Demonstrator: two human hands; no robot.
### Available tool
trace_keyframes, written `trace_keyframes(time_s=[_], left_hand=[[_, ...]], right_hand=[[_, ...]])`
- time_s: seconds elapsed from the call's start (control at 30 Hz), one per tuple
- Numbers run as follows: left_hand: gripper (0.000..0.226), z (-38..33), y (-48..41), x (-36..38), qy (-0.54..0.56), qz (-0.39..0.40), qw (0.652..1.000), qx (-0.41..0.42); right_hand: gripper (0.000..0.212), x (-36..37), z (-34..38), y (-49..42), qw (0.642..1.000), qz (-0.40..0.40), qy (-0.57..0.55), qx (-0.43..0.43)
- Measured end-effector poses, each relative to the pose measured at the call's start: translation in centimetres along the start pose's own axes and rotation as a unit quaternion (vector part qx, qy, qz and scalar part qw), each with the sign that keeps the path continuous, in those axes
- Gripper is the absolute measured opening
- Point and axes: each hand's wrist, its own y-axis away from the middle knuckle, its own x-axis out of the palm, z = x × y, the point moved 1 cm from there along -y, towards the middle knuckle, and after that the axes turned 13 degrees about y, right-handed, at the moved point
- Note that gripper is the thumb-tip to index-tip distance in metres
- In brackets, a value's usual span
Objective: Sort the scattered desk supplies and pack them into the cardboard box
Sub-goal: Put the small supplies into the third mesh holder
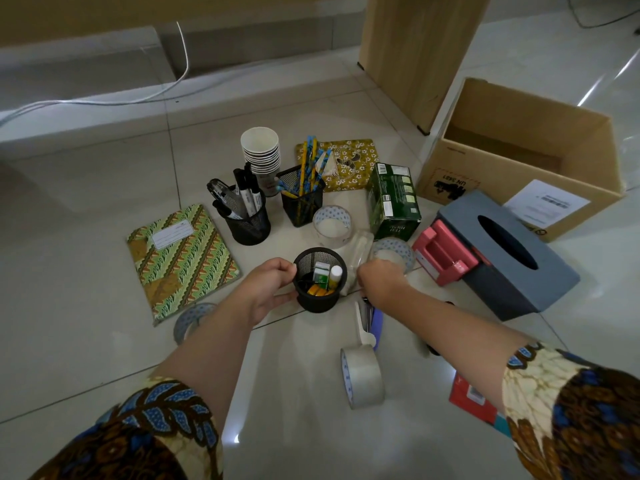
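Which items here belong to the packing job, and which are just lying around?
Job:
cardboard box
small mesh cup, gripped by the left hand
marker holder
pencil holder
paper cups
green notebook
grey tape roll

Lying about:
white cable
wooden panel

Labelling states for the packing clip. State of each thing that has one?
Brown cardboard box: open on top.
Small round black mesh cup: upright, part-filled, gripped by left hand.
Right hand: fingers curled; hold unclear.
Taller round black mesh holder: upright, holding markers.
Square black mesh holder: upright, holding pencils.
White paper cup stack: upright.
Green patterned notebook: closed, flat.
Grey tape roll: standing on edge.
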Motion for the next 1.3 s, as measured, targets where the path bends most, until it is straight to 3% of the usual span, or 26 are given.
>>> trace_keyframes(time_s=[0.37, 0.47, 0.6, 0.73, 0.83, 0.97, 1.03, 1.1, 1.17, 1.23, 1.3], left_hand=[[0.019, 1.7, 1.6, 2.2, 0.033, -0.072, 0.997, 0.02], [0.02, 1.5, 1.9, 2.9, 0.019, -0.081, 0.996, 0.021], [0.021, 0.0, 2.1, 4.4, 0.002, -0.079, 0.997, 0.018], [0.004, -1.6, 2.0, 5.7, -0.028, -0.069, 0.997, 0.021], [0.01, -2.4, 2.0, 6.3, -0.029, -0.056, 0.998, 0.025], [0.016, -2.5, 2.5, 6.5, -0.006, -0.031, 0.999, 0.02], [0.018, -2.2, 2.4, 6.4, -0.003, -0.03, 0.999, 0.021], [0.017, -2.1, 2.1, 6.2, -0.004, -0.041, 0.999, 0.024], [0.012, -2.1, 1.8, 6.3, -0.013, -0.052, 0.998, 0.031], [0.007, -2.0, 1.5, 6.7, -0.015, -0.047, 0.998, 0.034], [0.008, -2.0, 1.5, 7.1, -0.013, -0.04, 0.998, 0.036]], right_hand=[[0.029, -0.4, -0.7, 1.8, 0.999, -0.013, 0.036, -0.037], [0.022, -2.4, -3.2, 1.9, 0.993, -0.075, -0.091, 0.018], [0.017, -8.1, -6.7, 2.7, 0.926, -0.131, -0.352, 0.037], [0.018, -12.1, -7.3, 3.6, 0.91, -0.104, -0.402, -0.022], [0.017, -12.2, -6.5, 3.0, 0.908, -0.076, -0.411, -0.024], [0.018, -10.9, -5.6, 2.5, 0.871, -0.035, -0.489, -0.024], [0.022, -10.4, -6.4, 2.7, 0.872, -0.024, -0.488, -0.005], [0.036, -9.6, -8.1, 2.9, 0.923, 0.023, -0.381, 0.043], [0.05, -7.8, -9.6, 3.3, 0.952, 0.179, -0.236, 0.076], [0.052, -5.1, -10.0, 4.0, 0.922, 0.328, -0.173, 0.113], [0.06, -2.7, -9.4, 5.1, 0.908, 0.389, -0.111, 0.112]])
